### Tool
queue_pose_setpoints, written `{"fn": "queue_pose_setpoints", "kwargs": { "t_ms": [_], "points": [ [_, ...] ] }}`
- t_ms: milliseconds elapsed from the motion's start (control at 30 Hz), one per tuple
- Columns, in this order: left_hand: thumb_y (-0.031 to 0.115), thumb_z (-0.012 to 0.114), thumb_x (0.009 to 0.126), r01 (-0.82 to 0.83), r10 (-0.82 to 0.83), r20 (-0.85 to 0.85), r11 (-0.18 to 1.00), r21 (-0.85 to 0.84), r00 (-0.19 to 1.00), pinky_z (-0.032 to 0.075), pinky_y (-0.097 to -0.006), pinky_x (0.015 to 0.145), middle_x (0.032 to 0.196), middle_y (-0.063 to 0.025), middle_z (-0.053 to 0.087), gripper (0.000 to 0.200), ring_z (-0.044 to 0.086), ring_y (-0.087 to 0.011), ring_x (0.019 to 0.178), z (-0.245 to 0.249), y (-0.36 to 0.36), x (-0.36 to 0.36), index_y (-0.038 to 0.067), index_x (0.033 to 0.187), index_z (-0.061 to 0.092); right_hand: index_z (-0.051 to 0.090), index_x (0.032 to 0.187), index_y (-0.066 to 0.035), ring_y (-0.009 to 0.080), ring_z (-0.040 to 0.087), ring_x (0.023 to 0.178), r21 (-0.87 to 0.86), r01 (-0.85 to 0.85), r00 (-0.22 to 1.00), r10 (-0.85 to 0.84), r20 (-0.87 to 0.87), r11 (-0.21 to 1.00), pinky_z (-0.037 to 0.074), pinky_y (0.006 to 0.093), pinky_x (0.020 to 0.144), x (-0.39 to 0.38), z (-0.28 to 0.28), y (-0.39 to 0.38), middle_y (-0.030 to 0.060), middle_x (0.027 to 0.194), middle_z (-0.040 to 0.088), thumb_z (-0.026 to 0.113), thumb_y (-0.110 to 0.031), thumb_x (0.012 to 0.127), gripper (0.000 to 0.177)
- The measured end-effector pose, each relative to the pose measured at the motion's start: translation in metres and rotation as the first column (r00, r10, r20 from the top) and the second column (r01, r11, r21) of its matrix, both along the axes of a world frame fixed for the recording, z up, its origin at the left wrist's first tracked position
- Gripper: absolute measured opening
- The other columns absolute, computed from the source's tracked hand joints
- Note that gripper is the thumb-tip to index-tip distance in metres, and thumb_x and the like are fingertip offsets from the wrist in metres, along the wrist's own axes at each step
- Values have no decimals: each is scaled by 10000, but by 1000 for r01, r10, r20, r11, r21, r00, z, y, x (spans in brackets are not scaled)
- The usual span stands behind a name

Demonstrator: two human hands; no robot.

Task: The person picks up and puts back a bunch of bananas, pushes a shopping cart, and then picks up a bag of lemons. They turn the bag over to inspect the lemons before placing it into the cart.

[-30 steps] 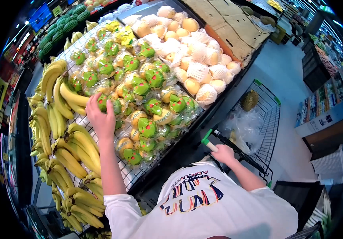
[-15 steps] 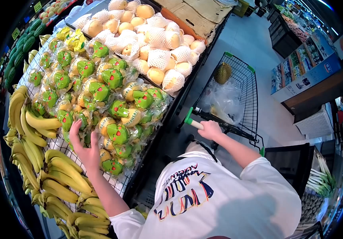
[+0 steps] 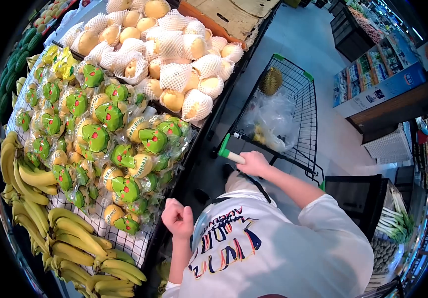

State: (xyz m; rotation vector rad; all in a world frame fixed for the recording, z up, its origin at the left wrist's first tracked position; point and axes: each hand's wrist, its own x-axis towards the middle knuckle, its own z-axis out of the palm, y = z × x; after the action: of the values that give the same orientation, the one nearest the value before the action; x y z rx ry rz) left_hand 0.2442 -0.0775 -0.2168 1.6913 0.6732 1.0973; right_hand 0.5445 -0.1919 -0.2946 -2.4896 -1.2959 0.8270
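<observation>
the left hand [image 3: 178,218] is curled into a fist, so whether anything sits inside it cannot be told. the right hand [image 3: 254,163] covers part of the cart handle [image 3: 229,153]. what the clear bags [image 3: 273,121] in the cart [image 3: 314,124] hold is lost behind crumpled plastic. the bananas [image 3: 70,238] run off into the dark rim at the lower left. the print on the boxes [image 3: 373,79] at the right is too small to read.
</observation>
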Motion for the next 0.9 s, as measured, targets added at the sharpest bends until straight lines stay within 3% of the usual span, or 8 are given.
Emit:
{"fn": "queue_pose_setpoints", "kwargs": {
  "t_ms": [67, 167, 233, 300, 467, 600, 733, 900],
  "points": [
    [121, 651, 910, 62, -35, -251, 993, 102, 967, 274, -311, 535, 569, -23, 331, 403, 337, -127, 561, -16, -2, 16, 53, 621, 377, 668, 865, -88, 397, 677, 804, 23, -31, 999, 32, -23, 999, 549, 487, 751, 4, -1, -3, 178, 799, 692, 642, -380, 796, 302],
    [164, 651, 939, 9, -120, -492, 975, -222, 862, 321, -404, 488, 519, -135, 405, 428, 390, -262, 471, -56, -9, 32, 1, 613, 428, 622, 865, -92, 399, 674, 747, 74, -123, 992, 122, 17, 990, 543, 508, 692, 14, -5, -5, 175, 766, 684, 650, -381, 810, 296],
    [257, 587, 984, -80, -122, -630, 956, -282, 767, 398, -441, 523, 595, -200, 517, 432, 523, -366, 538, -83, -18, 35, -13, 663, 483, 571, 891, -99, 400, 670, 721, 110, -171, 985, 169, 22, 979, 535, 517, 659, 17, -8, -7, 166, 745, 678, 655, -378, 819, 300],
    [324, 512, 1014, -128, -90, -739, 964, -232, 668, 449, -516, 596, 687, -251, 585, 423, 596, -461, 689, -111, -28, 30, 3, 741, 538, 528, 954, -99, 406, 673, 728, 81, -194, 981, 195, -13, 978, 531, 526, 661, 21, -4, -4, 176, 755, 683, 635, -373, 855, 310],
    [294, 488, 1026, -299, 12, -796, 930, -213, 605, 467, -526, 655, 748, -250, 616, 330, 616, -458, 766, -79, -40, 49, 19, 853, 544, 501, 988, -84, 445, 656, 753, 78, -223, 964, 231, -131, 972, 511, 551, 688, 32, -3, 2, 210, 788, 682, 625, -367, 892, 324],
    [154, 499, 1020, -361, 199, -589, 916, -172, 783, 479, -400, 626, 736, -145, 603, 129, 623, -328, 674, -24, -26, 82, 51, 1030, 576, 467, 1010, -59, 440, 667, 721, 79, -336, 929, 344, -134, 939, 524, 547, 675, 45, -8, 6, 213, 759, 679, 603, -359, 907, 345],
    [-91, 481, 832, -298, 336, -435, 942, 154, 836, 464, -347, 684, 792, -104, 541, 263, 561, -262, 727, 51, 26, 96, 36, 1039, 584, 464, 993, -46, 446, 663, 718, 36, -411, 902, 412, -124, 911, 523, 548, 660, 53, 1, 13, 235, 755, 672, 611, -389, 903, 384],
    [-65, 572, 796, -359, 587, -204, 695, 623, 783, 472, -366, 687, 838, -122, 582, 143, 575, -264, 741, 127, 153, 102, 9, 918, 581, 502, 979, -53, 405, 682, 736, -24, -499, 866, 499, -28, 866, 535, 516, 661, 60, 16, 21, 194, 789, 677, 628, -441, 888, 418]
  ]
}}
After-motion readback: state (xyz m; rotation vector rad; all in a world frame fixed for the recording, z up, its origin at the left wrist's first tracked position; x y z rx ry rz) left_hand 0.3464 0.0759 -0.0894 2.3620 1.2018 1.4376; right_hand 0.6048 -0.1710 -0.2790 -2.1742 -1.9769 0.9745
